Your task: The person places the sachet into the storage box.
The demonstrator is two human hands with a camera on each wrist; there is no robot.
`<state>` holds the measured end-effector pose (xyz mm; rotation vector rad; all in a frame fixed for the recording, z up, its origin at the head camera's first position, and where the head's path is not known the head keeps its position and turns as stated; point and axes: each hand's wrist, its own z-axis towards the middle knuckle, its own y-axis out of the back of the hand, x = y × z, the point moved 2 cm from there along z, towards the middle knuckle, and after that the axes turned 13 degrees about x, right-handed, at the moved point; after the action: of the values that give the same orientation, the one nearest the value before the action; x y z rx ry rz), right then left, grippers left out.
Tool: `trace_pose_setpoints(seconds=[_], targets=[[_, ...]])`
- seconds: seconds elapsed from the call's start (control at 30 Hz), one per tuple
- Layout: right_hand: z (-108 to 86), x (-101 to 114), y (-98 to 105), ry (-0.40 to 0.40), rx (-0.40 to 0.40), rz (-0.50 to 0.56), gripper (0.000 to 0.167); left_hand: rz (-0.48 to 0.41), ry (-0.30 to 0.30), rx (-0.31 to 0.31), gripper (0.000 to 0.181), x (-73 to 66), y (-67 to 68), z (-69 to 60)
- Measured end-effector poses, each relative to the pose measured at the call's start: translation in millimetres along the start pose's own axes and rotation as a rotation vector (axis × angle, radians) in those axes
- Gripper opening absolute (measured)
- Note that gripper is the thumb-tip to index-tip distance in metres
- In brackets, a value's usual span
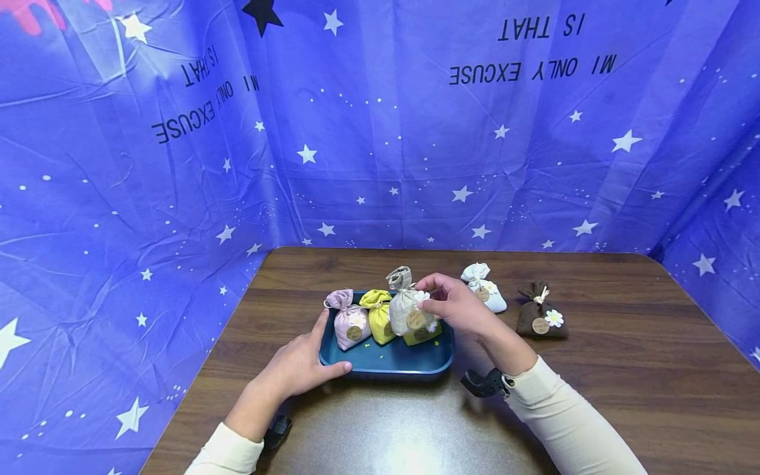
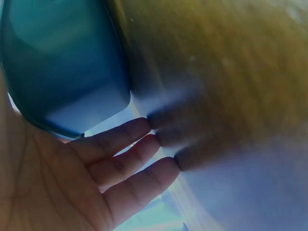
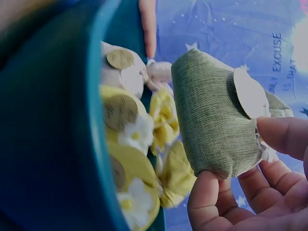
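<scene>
My right hand [image 1: 460, 307] pinches a beige-grey drawstring sachet [image 1: 410, 313] at one side, below its tied neck, and holds it above the blue tray [image 1: 386, 361]. In the right wrist view this sachet [image 3: 214, 120] shows a round tag, with thumb and fingers on either side. A pink sachet [image 1: 349, 333] and a yellow sachet [image 1: 380, 323] stand in the tray; another yellow sachet [image 1: 423, 334] is partly hidden behind the held one. My left hand [image 1: 299, 363] rests against the tray's left end, fingers extended, index and thumb spread along its corner.
Right of the tray, a white sachet [image 1: 489, 298] and a dark brown sachet [image 1: 541, 320] sit on the wooden table [image 1: 617, 369]. Small yellow bits lie on the tray floor. A blue star-printed cloth [image 1: 415, 165] hangs behind and beside the table.
</scene>
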<state>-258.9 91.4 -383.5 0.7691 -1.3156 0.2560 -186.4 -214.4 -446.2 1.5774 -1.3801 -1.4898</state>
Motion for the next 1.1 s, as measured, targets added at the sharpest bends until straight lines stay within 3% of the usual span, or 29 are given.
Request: trace_pose_setpoints(seconds=[0.4,0.67,1.1], targets=[[9.2,1.3,-37.8,-0.016,0.057,0.082,0.027,-0.009,0.014,0.014,0.12,-1.2,0.3,0.9],[17.6,-0.5,-54.6,-0.019,0.094,-0.02,0.025,-0.008,0.006,0.004,0.118,-1.6,0.4,-0.2],[29.6,-5.3,-84.3,-0.022,0.091,-0.133,0.022,-0.003,0.0,0.002,0.12,-0.7,0.6,0.3]])
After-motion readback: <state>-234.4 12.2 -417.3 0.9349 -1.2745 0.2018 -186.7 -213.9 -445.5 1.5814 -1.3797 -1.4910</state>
